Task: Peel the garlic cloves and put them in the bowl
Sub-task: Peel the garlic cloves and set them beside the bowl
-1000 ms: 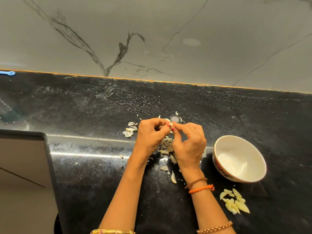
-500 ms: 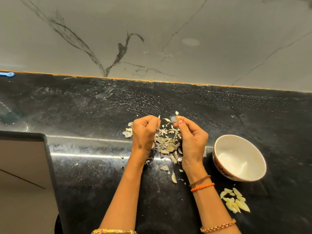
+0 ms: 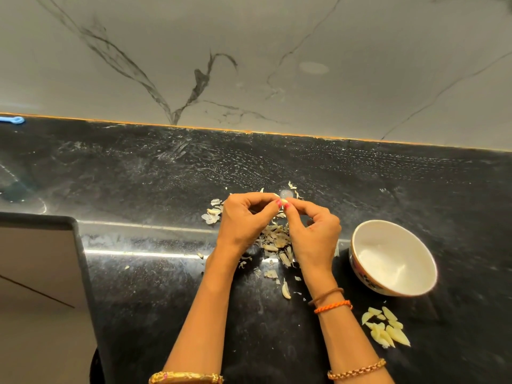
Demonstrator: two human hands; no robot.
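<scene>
My left hand (image 3: 245, 221) and my right hand (image 3: 314, 231) meet above the black counter, and their fingertips pinch one small garlic clove (image 3: 283, 201) between them. Under the hands lies a heap of papery garlic skins (image 3: 277, 239). One loose clove (image 3: 286, 291) lies nearer me, between my forearms. A white bowl (image 3: 393, 257) with a patterned outside stands to the right of my right hand, and nothing shows inside it. Several peeled cloves (image 3: 385, 327) lie in a small pile on the counter in front of the bowl.
The black stone counter (image 3: 166, 176) runs back to a grey marble wall (image 3: 249, 51). More skin scraps (image 3: 212, 214) lie left of my left hand. A dark-rimmed panel (image 3: 38, 286) fills the near left. A small blue object (image 3: 12, 120) sits at the far left edge.
My hands were together a second ago, then came apart over the skin heap. Now their fingertips have met again on the clove.
</scene>
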